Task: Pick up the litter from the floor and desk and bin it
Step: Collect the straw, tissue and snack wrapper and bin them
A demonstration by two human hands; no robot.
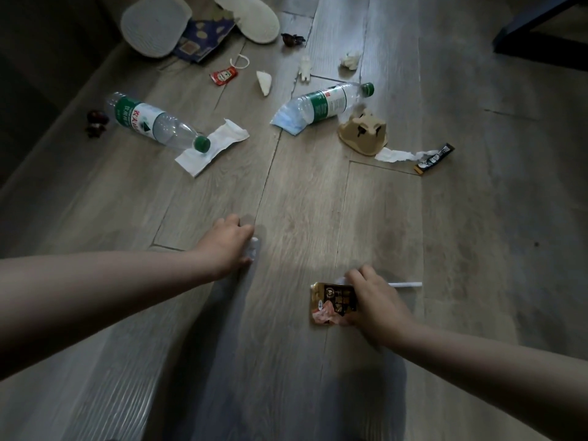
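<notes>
While both arms reach low over the floor [286, 361], near to far:
Right hand [375, 300]: fingers closed on a gold snack wrapper [332, 302]; a white stick [405, 284] lies just beside.
Left hand [227, 243]: fingers curled around a small white scrap [254, 248].
Doing it well: pinch each piece fully and lift flat, so nothing slips back down.
Further litter: two capped bottles [149, 122], [327, 103], apparently empty; tissue [211, 146]; blue mask [286, 122]; cardboard cup carrier [362, 130]; red sachet [223, 75].
Bin: not in view.
</notes>
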